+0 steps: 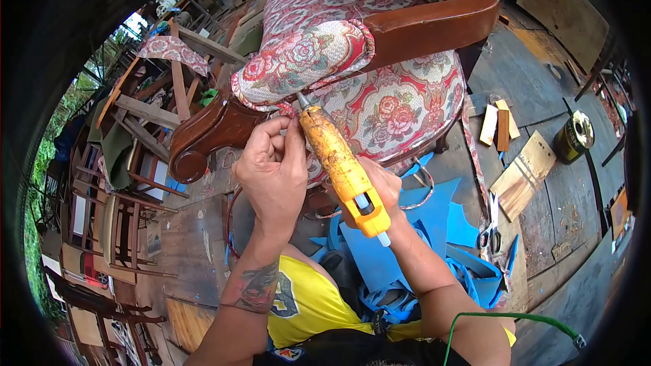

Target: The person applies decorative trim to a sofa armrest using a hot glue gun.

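Note:
A worn yellow glue gun (333,156) is in my right hand (383,186), whose fingers are mostly hidden behind it. A translucent glue stick (384,238) pokes out of its back end. The metal nozzle points at the lower edge of a floral padded armrest (305,59) edged with red piping. My left hand (274,163) is closed in a pinch beside the nozzle, with its fingertips on the red patterned piping (287,108) there. The armrest belongs to a floral sofa (386,105) with a carved wooden arm (434,20).
Blue foam sheets and scraps (427,213) lie below my right arm. Scissors (491,224), wood offcuts (522,173) and an open can (575,137) are on the plank floor to the right. Wooden chair frames (115,224) crowd the left. A green cord (515,315) crosses my right arm.

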Available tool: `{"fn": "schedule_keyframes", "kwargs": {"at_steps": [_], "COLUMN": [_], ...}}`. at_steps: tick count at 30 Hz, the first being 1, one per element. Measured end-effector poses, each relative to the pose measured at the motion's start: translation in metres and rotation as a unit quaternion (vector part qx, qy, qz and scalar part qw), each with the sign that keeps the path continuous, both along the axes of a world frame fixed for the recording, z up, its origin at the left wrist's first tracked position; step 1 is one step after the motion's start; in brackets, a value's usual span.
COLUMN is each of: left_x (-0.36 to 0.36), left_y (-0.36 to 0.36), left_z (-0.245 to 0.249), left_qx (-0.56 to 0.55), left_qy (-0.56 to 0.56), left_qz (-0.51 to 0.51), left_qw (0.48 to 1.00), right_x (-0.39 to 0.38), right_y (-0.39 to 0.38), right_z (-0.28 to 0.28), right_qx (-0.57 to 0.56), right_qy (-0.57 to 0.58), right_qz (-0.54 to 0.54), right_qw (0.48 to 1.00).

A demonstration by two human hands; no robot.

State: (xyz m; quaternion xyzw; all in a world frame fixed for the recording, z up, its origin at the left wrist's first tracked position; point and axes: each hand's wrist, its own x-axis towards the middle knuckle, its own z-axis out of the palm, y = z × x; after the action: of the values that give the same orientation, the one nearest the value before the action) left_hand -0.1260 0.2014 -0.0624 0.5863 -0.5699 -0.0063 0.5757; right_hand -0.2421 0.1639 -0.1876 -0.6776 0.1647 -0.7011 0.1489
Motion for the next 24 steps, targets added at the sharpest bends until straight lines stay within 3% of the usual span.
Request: {"fn": "schedule_keyframes", "kwargs": {"at_steps": [8,24], "left_x": [-0.003,-0.005], "left_y": [0.001,0.001], "left_z": [0.002,0.001], "left_qx": [0.001,0.006], "left_qy": [-0.01,-0.003], "left_qz": [-0.006,-0.002], "left_qw": [1.0,1.0], "right_x": [-0.001,-0.007], "right_y": [-0.004,-0.01], "right_z": [-0.002,-0.001], "right_qx": [-0.026,-0.019], "right_qy": [-0.036,0.001], "right_qz": [-0.001,-0.019], "right_qw": [0.999,1.0]}}
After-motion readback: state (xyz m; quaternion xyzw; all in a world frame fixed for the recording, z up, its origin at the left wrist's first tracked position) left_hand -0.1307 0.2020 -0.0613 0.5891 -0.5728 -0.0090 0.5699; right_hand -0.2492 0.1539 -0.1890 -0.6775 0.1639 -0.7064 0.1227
